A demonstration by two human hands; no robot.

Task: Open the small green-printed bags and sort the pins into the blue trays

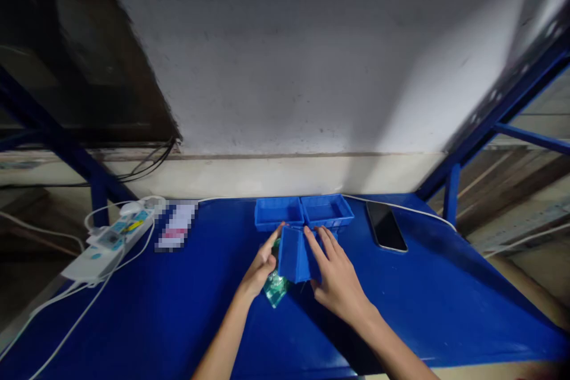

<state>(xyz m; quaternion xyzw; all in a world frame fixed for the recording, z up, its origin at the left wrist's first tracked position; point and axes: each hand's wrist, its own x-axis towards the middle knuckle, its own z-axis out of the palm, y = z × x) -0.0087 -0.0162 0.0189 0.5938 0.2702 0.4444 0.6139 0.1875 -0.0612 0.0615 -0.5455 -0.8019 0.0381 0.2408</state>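
Note:
A small blue plastic bin (294, 254) stands tipped on the blue table (423, 309), gripped between both hands. My left hand (260, 270) presses its left side and my right hand (333, 276) holds its right side, fingers spread over it. Under the bin, by my left hand, lies a clear green-tinted bag (275, 290) of small parts. Just behind the tipped bin sit two more blue bins side by side, the left one (278, 212) and the right one (327, 211), both upright.
A black phone (386, 227) lies face up right of the bins. A white power strip (113, 240) with white cables rests at the table's left edge, next to a blurred card (176, 227). A white cable runs along the wall side. Blue frame posts (452, 193) rise at right.

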